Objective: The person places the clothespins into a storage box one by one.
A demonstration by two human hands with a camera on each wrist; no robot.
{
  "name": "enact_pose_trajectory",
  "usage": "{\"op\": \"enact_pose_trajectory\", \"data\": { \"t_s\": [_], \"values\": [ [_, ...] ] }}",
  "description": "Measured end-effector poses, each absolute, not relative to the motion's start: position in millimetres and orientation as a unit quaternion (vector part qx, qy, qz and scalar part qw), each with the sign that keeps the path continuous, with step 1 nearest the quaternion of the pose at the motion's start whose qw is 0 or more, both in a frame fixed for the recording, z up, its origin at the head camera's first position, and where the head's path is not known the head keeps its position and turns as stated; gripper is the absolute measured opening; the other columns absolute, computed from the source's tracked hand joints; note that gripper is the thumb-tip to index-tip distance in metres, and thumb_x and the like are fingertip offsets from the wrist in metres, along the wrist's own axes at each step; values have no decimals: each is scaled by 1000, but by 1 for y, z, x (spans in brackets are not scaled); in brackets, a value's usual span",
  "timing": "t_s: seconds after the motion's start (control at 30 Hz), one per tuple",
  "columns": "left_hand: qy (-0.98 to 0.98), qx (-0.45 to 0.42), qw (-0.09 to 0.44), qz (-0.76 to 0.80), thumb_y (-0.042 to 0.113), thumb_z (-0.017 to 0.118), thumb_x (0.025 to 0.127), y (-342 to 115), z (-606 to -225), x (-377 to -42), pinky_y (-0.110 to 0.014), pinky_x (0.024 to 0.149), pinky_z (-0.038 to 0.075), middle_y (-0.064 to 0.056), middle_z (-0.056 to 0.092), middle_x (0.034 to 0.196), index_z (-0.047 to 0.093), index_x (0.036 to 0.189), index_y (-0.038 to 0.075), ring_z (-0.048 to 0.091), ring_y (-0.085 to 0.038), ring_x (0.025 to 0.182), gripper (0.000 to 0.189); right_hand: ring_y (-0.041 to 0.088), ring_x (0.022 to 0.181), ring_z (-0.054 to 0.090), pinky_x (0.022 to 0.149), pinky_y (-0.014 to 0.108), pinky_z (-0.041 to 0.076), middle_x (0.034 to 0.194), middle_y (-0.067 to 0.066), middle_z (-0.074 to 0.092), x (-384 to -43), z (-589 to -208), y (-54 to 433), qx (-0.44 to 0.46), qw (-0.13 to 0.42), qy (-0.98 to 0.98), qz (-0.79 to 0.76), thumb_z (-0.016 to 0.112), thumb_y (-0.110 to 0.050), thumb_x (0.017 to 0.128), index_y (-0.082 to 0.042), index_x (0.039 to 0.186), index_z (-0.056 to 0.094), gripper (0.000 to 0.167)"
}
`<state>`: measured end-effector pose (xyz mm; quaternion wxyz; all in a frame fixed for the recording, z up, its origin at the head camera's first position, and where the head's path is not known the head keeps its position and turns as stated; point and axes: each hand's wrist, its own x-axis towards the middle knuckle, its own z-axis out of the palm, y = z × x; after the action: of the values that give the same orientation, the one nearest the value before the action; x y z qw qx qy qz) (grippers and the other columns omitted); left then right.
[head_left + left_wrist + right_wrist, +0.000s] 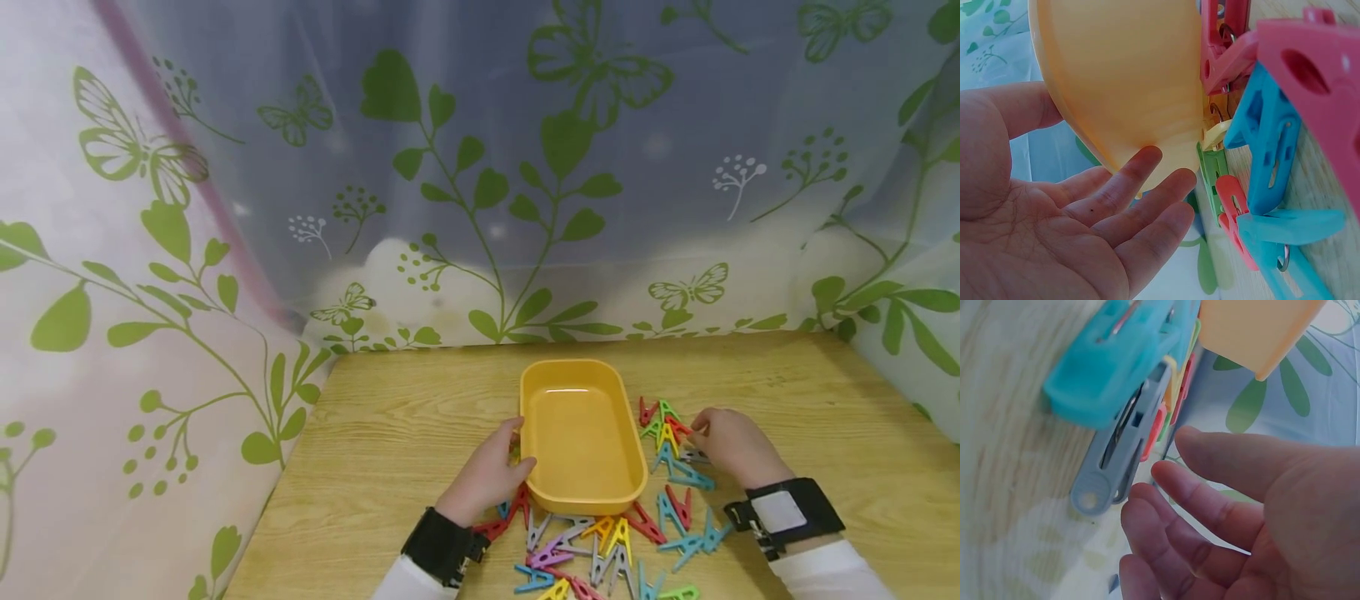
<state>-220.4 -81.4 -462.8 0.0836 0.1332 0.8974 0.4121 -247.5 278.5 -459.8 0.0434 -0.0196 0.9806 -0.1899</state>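
Observation:
A yellow plastic basin (581, 500) stands on the table with nothing inside. My left hand (491, 471) holds its left rim, thumb over the edge and the other fingers against the outer wall. In the left wrist view those fingers (1147, 164) lie nearly straight along the wall. My right hand (738, 446) hovers at a group of clothespins right of the basin, fingertips close to a red clothespin (677, 428). A grey clothespin (1094, 481) lies by the fingers in the right wrist view, with nothing between thumb and forefinger.
Several clothespins in purple (551, 552), blue (534, 578), yellow (621, 533) and other colours are scattered before the basin. More lie to its right, such as a teal clothespin (682, 546). A curtain (480, 250) with green leaves hangs behind the wooden table (420, 400).

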Motion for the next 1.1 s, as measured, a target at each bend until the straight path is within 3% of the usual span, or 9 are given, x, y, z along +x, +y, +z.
{"op": "enact_pose_trajectory", "data": {
  "t_s": [0.3, 0.53, 0.77, 0.93, 1.1],
  "values": [
    [894, 132, 91, 418, 20, 66, 102, -82, -462, -219, -54, 105, 48, -21, 57, 141, 37, 156, 4, 56, -37, 131, 64, 27, 76, 66, 72, 47, 55, 88, 19, 71, -255, -462, 281, -71, 27, 986, -149, 68, -9, 96, 10, 97, 68, 19],
    [893, 133, 94, 420, 21, 65, 102, -82, -461, -218, -53, 106, 47, -21, 56, 144, 36, 157, 5, 55, -37, 134, 64, 21, 70, 59, 67, 42, 51, 81, 11, 67, -263, -467, 283, -81, 37, 987, -134, 68, -10, 96, 3, 90, 68, 14],
    [892, 134, 96, 420, 21, 65, 103, -82, -459, -218, -54, 107, 47, -21, 55, 146, 34, 158, 5, 55, -36, 135, 65, 21, 69, 58, 65, 40, 51, 79, 9, 65, -264, -465, 278, -70, 43, 990, -116, 68, -10, 97, 2, 88, 68, 15],
    [890, 137, 95, 425, 21, 64, 103, -84, -460, -218, -54, 108, 46, -21, 55, 146, 34, 158, 5, 54, -36, 136, 65, 19, 64, 52, 59, 33, 42, 73, 6, 58, -262, -461, 278, -53, 52, 987, -143, 63, -12, 99, 0, 82, 65, 21],
    [893, 137, 93, 418, 23, 63, 104, -83, -463, -220, -53, 110, 45, -20, 55, 148, 35, 158, 6, 53, -35, 137, 64, 20, 64, 51, 57, 33, 40, 73, 8, 59, -251, -450, 278, -40, 26, 985, -168, 62, -11, 99, 2, 85, 65, 19]
  ]
}}
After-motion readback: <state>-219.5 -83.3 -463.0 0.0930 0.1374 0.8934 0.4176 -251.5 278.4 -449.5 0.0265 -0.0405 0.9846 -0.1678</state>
